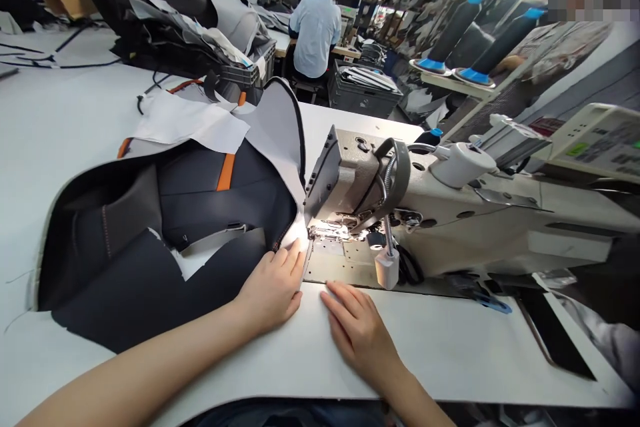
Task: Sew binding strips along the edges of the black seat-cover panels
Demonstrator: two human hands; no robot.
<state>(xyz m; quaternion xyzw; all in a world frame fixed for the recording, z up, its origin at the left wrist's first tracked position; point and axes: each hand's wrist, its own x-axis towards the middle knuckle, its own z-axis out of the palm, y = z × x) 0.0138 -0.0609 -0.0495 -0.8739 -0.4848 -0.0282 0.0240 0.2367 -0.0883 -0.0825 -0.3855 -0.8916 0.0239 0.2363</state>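
A black leather-like cover (200,293) with pale grey backing, orange tabs and stitched seams spreads over the left of the white table. Its edge runs up to the needle area of a sewing machine (345,173). My left hand (275,287) holds that edge just left of the machine's bed, fingers close together on the material and thumb towards the table. My right hand (363,333) lies on the tabletop in front of the metal bed plate (335,267), fingers stretched out, with nothing in it. The needle itself is hidden by the machine head.
Behind the cover, a heap of dark and grey pieces (190,20) lies by a grey crate (267,57). A phone (555,333) and blue thread snips (493,303) rest at the right. Dark thread cones (455,30) stand behind the machine. A person (315,33) sits further back.
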